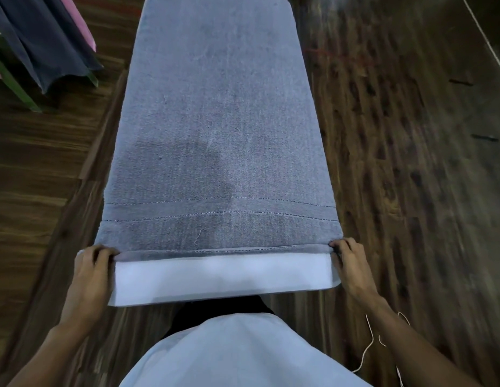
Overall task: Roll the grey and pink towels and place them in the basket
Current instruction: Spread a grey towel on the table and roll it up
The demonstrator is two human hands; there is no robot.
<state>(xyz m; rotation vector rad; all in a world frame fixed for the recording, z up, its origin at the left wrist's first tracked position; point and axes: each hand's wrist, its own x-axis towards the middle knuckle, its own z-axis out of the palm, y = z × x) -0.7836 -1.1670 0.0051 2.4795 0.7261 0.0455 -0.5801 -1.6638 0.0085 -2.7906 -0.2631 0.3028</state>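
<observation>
1. Dark wood flooring (410, 163) surrounds a narrow white worktop (215, 277).
2. Grey towel (220, 135) lies flat lengthwise toward 12 o'clock, ready for rolling.
3. Left hand (92, 272) and right hand (352, 263) have fingers (341, 244) curled, pinching the near hem's corners, likely to start an even roll.

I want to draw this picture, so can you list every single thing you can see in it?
grey towel: one, grey, spread flat along the white board.
white board: one, white, under the towel, near end bare.
dark cloth: one, dark blue-grey, hanging top left.
pink cloth: one, pink, behind the dark cloth.
wooden floor: dark brown, all around.
white cord: one, thin, by the right forearm.
left hand: fingers pinch the towel's near left corner.
right hand: fingers pinch the near right corner.
</observation>
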